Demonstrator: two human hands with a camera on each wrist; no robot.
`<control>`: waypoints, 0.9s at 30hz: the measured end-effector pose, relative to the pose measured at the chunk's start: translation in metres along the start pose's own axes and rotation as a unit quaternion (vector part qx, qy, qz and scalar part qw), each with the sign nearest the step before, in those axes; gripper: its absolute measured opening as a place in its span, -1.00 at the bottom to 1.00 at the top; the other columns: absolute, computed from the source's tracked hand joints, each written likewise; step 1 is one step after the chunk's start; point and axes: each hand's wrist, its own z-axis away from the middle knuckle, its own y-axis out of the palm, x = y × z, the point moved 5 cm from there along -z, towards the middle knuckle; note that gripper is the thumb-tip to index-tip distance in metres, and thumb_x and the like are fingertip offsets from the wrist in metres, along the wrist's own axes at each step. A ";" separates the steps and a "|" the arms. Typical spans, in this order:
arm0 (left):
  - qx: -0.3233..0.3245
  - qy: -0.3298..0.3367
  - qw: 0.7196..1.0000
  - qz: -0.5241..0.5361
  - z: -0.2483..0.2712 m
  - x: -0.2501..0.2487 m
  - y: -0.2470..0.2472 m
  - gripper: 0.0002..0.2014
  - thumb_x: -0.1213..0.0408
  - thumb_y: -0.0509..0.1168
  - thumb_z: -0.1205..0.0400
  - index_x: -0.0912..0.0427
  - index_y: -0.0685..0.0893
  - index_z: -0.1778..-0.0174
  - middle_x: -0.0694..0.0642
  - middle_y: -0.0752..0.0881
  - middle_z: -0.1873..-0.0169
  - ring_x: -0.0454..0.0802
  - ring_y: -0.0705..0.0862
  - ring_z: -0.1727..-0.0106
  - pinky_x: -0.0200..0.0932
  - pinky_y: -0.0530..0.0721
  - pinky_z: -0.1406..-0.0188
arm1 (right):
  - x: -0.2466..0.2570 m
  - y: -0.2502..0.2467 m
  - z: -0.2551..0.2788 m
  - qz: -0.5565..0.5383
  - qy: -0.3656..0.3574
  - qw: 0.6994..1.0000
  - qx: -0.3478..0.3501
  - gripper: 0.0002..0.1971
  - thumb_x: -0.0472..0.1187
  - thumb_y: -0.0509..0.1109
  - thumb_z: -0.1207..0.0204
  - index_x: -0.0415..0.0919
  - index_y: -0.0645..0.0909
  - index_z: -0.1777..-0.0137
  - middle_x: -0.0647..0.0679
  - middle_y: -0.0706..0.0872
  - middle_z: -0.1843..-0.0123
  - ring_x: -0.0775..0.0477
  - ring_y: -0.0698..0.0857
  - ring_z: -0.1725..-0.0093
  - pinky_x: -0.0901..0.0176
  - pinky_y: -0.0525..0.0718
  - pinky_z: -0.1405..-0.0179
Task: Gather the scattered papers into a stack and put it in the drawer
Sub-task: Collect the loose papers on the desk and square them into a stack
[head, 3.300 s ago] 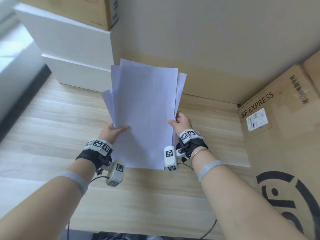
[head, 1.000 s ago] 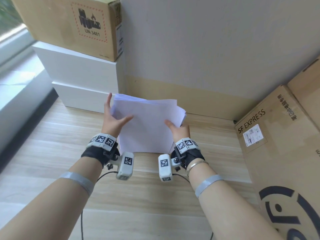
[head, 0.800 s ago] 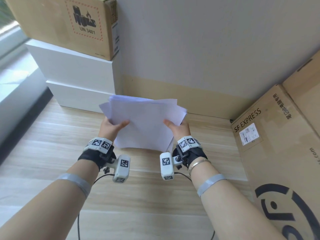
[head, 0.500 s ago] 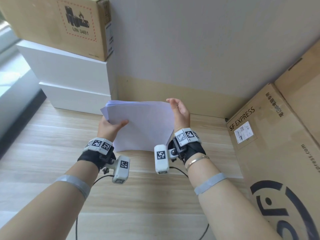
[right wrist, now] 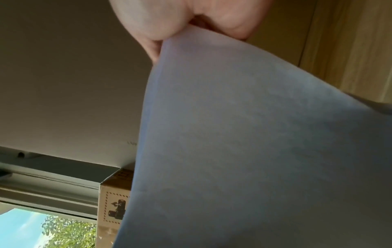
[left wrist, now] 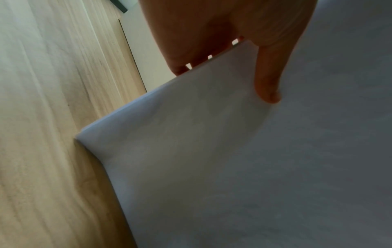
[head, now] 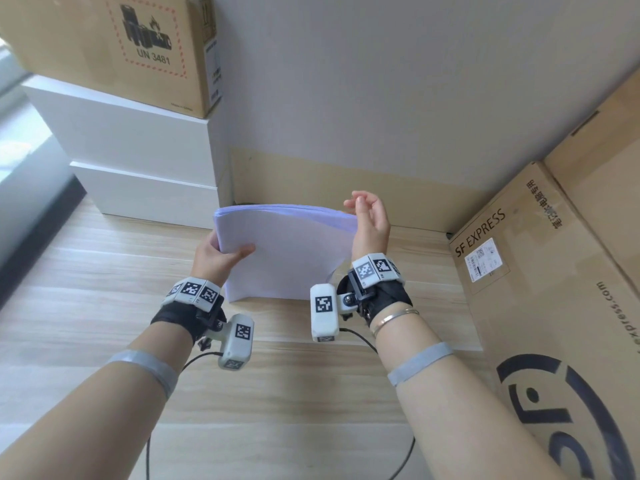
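Observation:
The stack of white papers (head: 287, 251) stands on its lower edge on the wooden surface (head: 104, 306), its top bowed away from me. My left hand (head: 225, 251) grips its left edge, thumb on the front and fingers behind. My right hand (head: 367, 216) is at the upper right corner, its palm against the right edge and its fingers loosely curled above the sheets. The left wrist view shows the thumb (left wrist: 269, 83) pressed on the paper (left wrist: 233, 151). In the right wrist view the paper (right wrist: 254, 151) meets the palm (right wrist: 191, 21). The white drawer unit (head: 138, 147) at back left has both fronts shut.
A brown carton marked UN 3481 (head: 114, 46) sits on the drawer unit. A large SF Express carton (head: 554, 289) lines the right side. A grey wall (head: 381, 81) stands right behind the papers. A window strip (head: 20, 168) runs along the far left.
The fanned sheets have been squared into one even stack. My right hand slid up the right edge to the top corner and its fingers curled. My left hand kept its grip.

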 end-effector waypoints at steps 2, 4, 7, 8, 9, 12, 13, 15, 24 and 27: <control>0.003 -0.020 1.000 -0.013 -0.001 0.008 0.003 -0.80 0.24 0.46 -0.22 0.00 0.64 0.29 0.01 0.69 0.28 0.06 0.63 0.19 -0.11 0.61 0.13 | -0.002 0.000 0.002 0.030 0.013 0.999 -0.005 -0.78 0.03 0.12 -0.53 0.07 0.56 0.24 0.10 0.65 0.35 0.30 0.64 0.33 0.33 0.54 0.16; 0.012 -0.032 0.999 -0.031 -0.002 0.013 0.010 -0.83 0.21 0.46 -0.23 0.04 0.63 0.33 0.11 0.68 0.30 0.07 0.62 0.20 -0.11 0.57 0.12 | -0.005 0.002 0.002 0.044 0.033 0.998 -0.006 -0.73 0.11 0.07 -0.49 0.09 0.56 0.26 0.13 0.63 0.36 0.28 0.63 0.31 0.26 0.53 0.16; 0.017 -0.037 0.998 -0.051 -0.004 0.015 0.016 -0.84 0.31 0.50 -0.40 0.22 0.66 0.22 0.25 0.66 0.16 0.08 0.58 0.10 -0.07 0.51 0.04 | -0.010 0.007 0.000 0.039 0.063 0.997 0.002 -0.71 0.15 0.08 -0.46 0.07 0.57 0.24 0.12 0.61 0.32 0.17 0.60 0.23 0.17 0.52 0.08; 0.009 -0.034 0.997 -0.062 -0.005 0.014 0.017 -0.88 0.34 0.45 -0.49 0.27 0.64 0.17 0.25 0.64 0.14 0.07 0.56 0.09 -0.09 0.48 0.06 | -0.011 0.008 -0.001 0.047 0.065 0.997 0.006 -0.71 0.16 0.10 -0.46 0.04 0.57 0.22 0.10 0.61 0.31 0.15 0.59 0.23 0.20 0.52 0.09; -0.001 -0.030 0.997 -0.076 -0.007 0.012 0.016 -0.90 0.35 0.39 -0.55 0.30 0.62 0.16 0.24 0.62 0.14 0.06 0.54 0.09 -0.12 0.45 0.08 | -0.010 0.008 -0.002 0.063 0.060 0.996 0.008 -0.72 0.15 0.15 -0.48 0.01 0.57 0.19 0.08 0.60 0.28 0.12 0.58 0.22 0.25 0.50 0.10; -0.026 -0.010 0.995 -0.100 -0.010 0.005 0.015 -0.89 0.36 0.33 -0.59 0.29 0.60 0.24 0.17 0.59 0.33 0.04 0.49 0.21 -0.24 0.44 0.25 | 0.002 0.008 -0.013 0.127 0.007 0.992 0.012 -0.89 -0.07 0.33 -0.57 -0.07 0.60 0.13 0.09 0.64 0.22 0.08 0.60 0.11 0.40 0.52 0.10; -0.029 -0.002 0.994 -0.104 -0.011 0.001 0.016 -0.86 0.37 0.32 -0.59 0.25 0.60 0.29 0.10 0.57 0.41 0.04 0.47 0.30 -0.30 0.47 0.36 | 0.009 0.009 -0.018 0.166 -0.013 0.986 0.022 -0.91 -0.10 0.34 -0.57 -0.09 0.63 0.10 0.10 0.68 0.19 0.07 0.63 0.07 0.38 0.55 0.02; -0.027 0.011 0.992 -0.122 -0.013 -0.005 0.020 -0.78 0.37 0.32 -0.59 0.22 0.55 0.39 0.02 0.48 0.51 -0.05 0.39 0.44 -0.53 0.36 0.58 | 0.022 0.011 -0.029 0.262 -0.050 0.963 0.047 -0.81 0.00 0.34 -0.54 -0.08 0.67 0.00 0.09 0.76 0.02 0.03 0.67 -0.14 0.12 0.55 -0.27; 0.036 0.122 0.969 -0.210 -0.022 -0.044 0.050 -0.79 0.40 0.35 -0.54 0.29 0.52 0.40 0.21 0.49 0.39 0.04 0.38 0.27 -0.20 0.30 0.42 | 0.042 0.040 -0.033 0.542 -0.068 0.779 0.308 -0.69 -0.03 0.49 -0.30 0.14 0.66 -0.08 0.03 0.79 -0.07 -0.13 0.72 -0.13 0.06 0.69 -0.13; 0.030 0.118 0.962 -0.243 -0.024 -0.044 0.048 -0.80 0.15 0.39 -0.42 0.20 0.61 0.37 0.10 0.55 0.41 0.03 0.45 0.26 -0.14 0.39 0.26 | 0.038 0.027 -0.034 0.523 -0.060 0.798 0.294 -0.90 -0.14 0.45 -0.33 -0.09 0.71 0.17 -0.12 0.79 0.16 -0.19 0.73 0.05 0.05 0.69 0.04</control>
